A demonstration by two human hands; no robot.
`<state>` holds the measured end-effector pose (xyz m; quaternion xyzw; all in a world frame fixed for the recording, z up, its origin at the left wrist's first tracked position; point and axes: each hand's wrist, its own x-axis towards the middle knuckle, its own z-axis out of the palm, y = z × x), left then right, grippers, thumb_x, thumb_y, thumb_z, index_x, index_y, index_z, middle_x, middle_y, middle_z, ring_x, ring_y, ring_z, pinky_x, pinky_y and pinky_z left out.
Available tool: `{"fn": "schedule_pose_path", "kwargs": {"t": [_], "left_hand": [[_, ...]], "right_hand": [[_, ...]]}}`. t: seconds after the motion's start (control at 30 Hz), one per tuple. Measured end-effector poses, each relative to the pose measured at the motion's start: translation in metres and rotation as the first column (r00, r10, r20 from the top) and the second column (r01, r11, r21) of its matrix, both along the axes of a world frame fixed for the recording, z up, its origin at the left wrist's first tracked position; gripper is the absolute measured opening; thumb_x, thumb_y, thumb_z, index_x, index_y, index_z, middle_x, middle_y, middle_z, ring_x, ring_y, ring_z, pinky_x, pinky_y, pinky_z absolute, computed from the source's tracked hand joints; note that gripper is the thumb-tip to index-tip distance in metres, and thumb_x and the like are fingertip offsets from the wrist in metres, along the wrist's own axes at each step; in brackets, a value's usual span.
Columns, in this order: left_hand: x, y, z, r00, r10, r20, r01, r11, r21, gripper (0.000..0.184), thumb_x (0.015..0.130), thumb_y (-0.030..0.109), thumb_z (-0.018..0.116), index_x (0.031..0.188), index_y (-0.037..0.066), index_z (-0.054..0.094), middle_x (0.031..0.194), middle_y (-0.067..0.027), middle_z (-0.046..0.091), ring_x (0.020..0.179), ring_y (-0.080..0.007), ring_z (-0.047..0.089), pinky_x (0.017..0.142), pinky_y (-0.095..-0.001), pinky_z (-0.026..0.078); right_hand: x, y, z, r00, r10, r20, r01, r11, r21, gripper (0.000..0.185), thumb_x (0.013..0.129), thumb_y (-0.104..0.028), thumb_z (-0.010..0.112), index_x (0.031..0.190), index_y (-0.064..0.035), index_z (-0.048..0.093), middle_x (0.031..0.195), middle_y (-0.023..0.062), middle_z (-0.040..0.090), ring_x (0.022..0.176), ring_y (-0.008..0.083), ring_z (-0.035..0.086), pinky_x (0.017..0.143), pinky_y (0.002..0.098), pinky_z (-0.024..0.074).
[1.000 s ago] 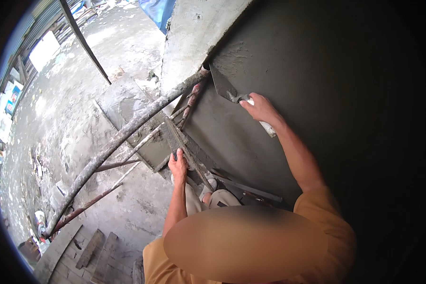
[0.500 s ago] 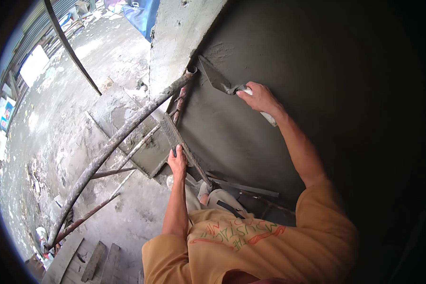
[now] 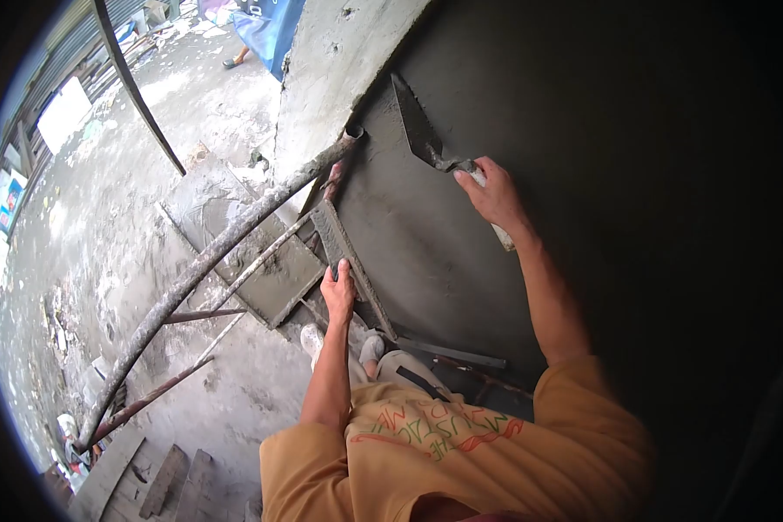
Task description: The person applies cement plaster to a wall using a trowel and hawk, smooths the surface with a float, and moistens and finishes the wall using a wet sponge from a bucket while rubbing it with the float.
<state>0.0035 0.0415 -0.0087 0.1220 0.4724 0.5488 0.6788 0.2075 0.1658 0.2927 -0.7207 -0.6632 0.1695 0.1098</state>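
My right hand (image 3: 498,196) is closed around the pale handle of a pointed trowel (image 3: 419,129). The trowel's blade lies at the grey plastered wall (image 3: 487,96), its tip near the edge of a pale concrete strip (image 3: 348,52). Whether the blade touches the plaster I cannot tell. Lower and to the left, my left hand (image 3: 339,294) grips a long, mortar-coated plastering float (image 3: 343,237) beside the wall; the fingers hide its handle. The wall surface looks smooth and damp, with faint marks near the strip.
A mortar-crusted scaffold pipe (image 3: 226,239) curves across the left side, with thinner bars under it. Behind it sits a mortar board (image 3: 278,283) with wet mortar. Wooden planks (image 3: 170,487) lie at the lower left. A person's foot (image 3: 233,63) shows by a blue sheet (image 3: 265,35).
The trowel and my right hand have shifted slightly right, with the blade turned steeper. My left hand and the float have moved a little right. A person's foot has appeared near the blue sheet.
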Motion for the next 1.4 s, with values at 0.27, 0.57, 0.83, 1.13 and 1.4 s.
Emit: {"fn": "schedule_pose_path", "kwargs": {"t": [0.27,0.57,0.83,1.13,1.4], "left_hand": [[-0.021,-0.016,-0.007,0.999,0.029,-0.041,-0.032,0.997,-0.07,0.028,0.095,0.037,0.062,0.086,0.013,0.052,0.055,0.0079,0.039,0.044,-0.0045,0.035,0.04,-0.0235,0.029],[-0.046,-0.028,-0.015,0.994,0.04,-0.105,-0.053,0.991,-0.127,0.029,0.096,0.037,0.061,0.082,0.015,0.049,0.055,0.0079,0.037,0.043,-0.005,0.034,0.039,-0.0238,0.029],[-0.049,-0.036,-0.016,0.997,0.025,-0.072,-0.034,0.991,-0.129,0.028,0.095,0.037,0.062,0.086,0.013,0.051,0.056,0.0073,0.039,0.044,-0.005,0.035,0.04,-0.0234,0.031],[-0.026,-0.011,-0.014,0.999,0.036,-0.015,-0.036,0.999,-0.016,0.026,0.096,0.035,0.061,0.087,0.012,0.053,0.055,0.0082,0.039,0.043,-0.0038,0.035,0.039,-0.0229,0.029],[-0.04,-0.015,-0.021,0.999,0.045,-0.012,-0.045,0.999,-0.01,0.026,0.095,0.036,0.062,0.088,0.012,0.055,0.057,0.0075,0.041,0.045,-0.0044,0.036,0.041,-0.0231,0.031]], "right_hand": [[-0.016,-0.049,-0.008,0.998,0.037,0.049,-0.042,0.995,0.093,0.039,0.084,-0.03,0.071,0.104,0.0011,0.059,0.091,0.0222,0.067,0.088,0.0393,0.066,0.074,0.0417,0.051],[0.0,-0.021,0.003,0.825,0.027,-0.565,-0.361,0.794,-0.489,0.031,0.086,-0.026,0.069,0.099,0.0005,0.061,0.071,0.0035,0.058,0.058,0.0085,0.052,0.055,0.0258,0.0441],[0.031,-0.05,-0.043,0.786,0.012,-0.618,0.006,1.0,0.027,0.029,0.093,-0.028,0.063,0.101,-0.001,0.057,0.068,-0.0013,0.052,0.053,0.0048,0.046,0.049,0.0227,0.0394],[0.008,-0.064,0.028,0.65,-0.274,-0.709,-0.097,0.895,-0.435,0.023,0.093,-0.018,0.058,0.111,-0.0061,0.048,0.071,0.0027,0.055,0.055,0.0116,0.058,0.052,0.0259,0.0494],[-0.007,-0.042,-0.077,0.951,-0.01,-0.31,-0.001,0.999,-0.035,0.032,0.098,-0.033,0.049,0.107,-0.0019,0.05,0.077,0.0139,0.059,0.062,0.0282,0.061,0.059,0.0381,0.0478]]}}
